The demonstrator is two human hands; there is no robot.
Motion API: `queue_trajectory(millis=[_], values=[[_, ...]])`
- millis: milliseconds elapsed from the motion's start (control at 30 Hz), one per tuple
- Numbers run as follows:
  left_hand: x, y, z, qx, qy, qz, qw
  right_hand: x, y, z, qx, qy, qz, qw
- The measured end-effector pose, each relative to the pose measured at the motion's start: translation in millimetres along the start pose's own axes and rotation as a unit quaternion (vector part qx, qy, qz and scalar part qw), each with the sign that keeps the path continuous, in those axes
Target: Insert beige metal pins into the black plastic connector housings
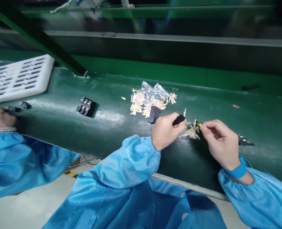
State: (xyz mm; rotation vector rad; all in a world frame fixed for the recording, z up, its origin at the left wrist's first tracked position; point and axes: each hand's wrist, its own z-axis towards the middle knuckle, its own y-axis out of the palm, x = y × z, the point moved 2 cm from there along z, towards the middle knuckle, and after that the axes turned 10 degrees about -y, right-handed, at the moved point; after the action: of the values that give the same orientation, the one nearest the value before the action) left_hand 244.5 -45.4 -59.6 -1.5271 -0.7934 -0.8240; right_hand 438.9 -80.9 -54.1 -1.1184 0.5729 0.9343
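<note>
My left hand (166, 131) is closed on a small black plastic part (178, 120), gripped between thumb and fingers. To the right, my right hand (221, 141) pinches a small black-and-yellow piece (198, 124), its kind too small to make out. Just below and between the hands lies a small pile of thin cream-coloured cut-outs (191, 132). A fanned stack of flat black parts (154, 114) rests beside my left hand. Behind it, a larger heap of cream cut-outs (136, 106) surrounds a clear plastic bag (149, 92).
A block of black parts (86, 106) sits left of the heap. Further left are a white slotted tray (42, 74) and a co-worker's hand (0, 117) near dark pieces. More black parts (245, 140) lie by my right wrist. A green post (40, 38) slants down to the bench.
</note>
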Motion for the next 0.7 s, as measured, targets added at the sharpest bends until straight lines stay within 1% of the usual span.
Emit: queue_trajectory(millis=[100, 200, 267, 333, 400, 467, 533, 567, 633, 700], values=[[-0.9, 3.3, -0.4, -0.047, 0.023, 0.006, 0.999, -0.7, -0.7, 0.7, -0.019, -0.013, 0.0, 1.0], [-0.5, 4.3, 1.2, -0.092, 0.012, -0.069, 0.993, -1.6, -1.0, 0.9, -0.037, -0.02, -0.006, 0.999], [1.0, 4.5, 3.3, -0.137, 0.011, -0.121, 0.983, -2.1, -1.1, 1.4, -0.048, -0.028, -0.011, 0.998], [1.8, 4.9, 5.0, -0.168, 0.009, -0.14, 0.976, -2.8, -0.7, 1.8, -0.058, -0.041, -0.014, 0.997], [0.6, 5.2, 5.7, -0.164, -0.008, -0.133, 0.977, -3.7, -0.2, 1.6, -0.062, -0.055, -0.028, 0.996], [-1.4, 5.8, 4.6, -0.143, -0.017, -0.121, 0.982, -5.4, -1.2, 0.5, -0.026, -0.079, -0.083, 0.993], [-2.6, 6.6, 2.0, -0.124, -0.01, -0.115, 0.986, -7.2, -2.6, -1.3, 0.016, -0.096, -0.137, 0.986], [-2.7, 6.9, 0.5, -0.114, -0.002, -0.111, 0.987, -7.9, -2.6, -2.1, 0.018, -0.101, -0.145, 0.984], [-2.0, 7.1, -2.4, -0.102, 0.014, -0.1, 0.99, -8.1, -0.8, -3.2, -0.017, -0.098, -0.118, 0.988], [-0.5, 7.3, -4.4, -0.102, 0.029, -0.083, 0.991, -7.7, 1.3, -3.7, -0.053, -0.09, -0.088, 0.991]])
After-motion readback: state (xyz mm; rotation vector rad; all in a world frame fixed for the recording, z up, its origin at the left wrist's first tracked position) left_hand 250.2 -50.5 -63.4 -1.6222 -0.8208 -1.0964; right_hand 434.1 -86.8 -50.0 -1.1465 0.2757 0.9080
